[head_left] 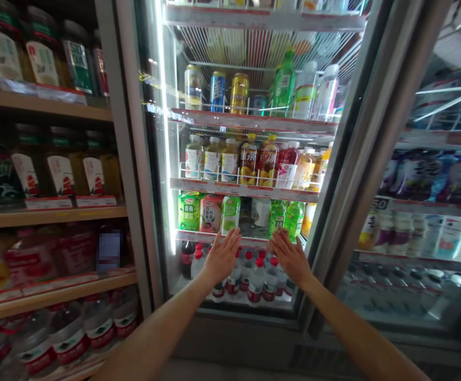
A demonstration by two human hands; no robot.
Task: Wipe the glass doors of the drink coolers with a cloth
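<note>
Two drinks coolers take up most of our view: the lit cooler [262,20] ahead of us holds tier upon tier of bottles and cans, and the right-hand cooler [432,206] holds more bottles in rows. At our left, wooden shelves [56,217] carry amber drink in large bottles [61,172] with pale labels, and lower down clear bottles [67,338] banded in red.

Our left hand [223,258] is by the lit cooler's lower shelf, nearest a green-and-white bottle [230,211]; our right hand [289,260] is just below two green bottles [277,214]. We hold the left fingers [233,239] outstretched and close together, the right ones close together and slightly bent; we cannot tell whether either hand touches anything. Between them, farther back, stands a pale-labelled bottle [261,211].

Left on that shelf we see a pink bottle [210,212] and another green one; beneath, red-capped bottles [256,281] of clear liquid. One tier up, red drink shows in a bottle [288,165]. Smallest, above, are a blue can [218,91] and a gold can [239,92].
</note>
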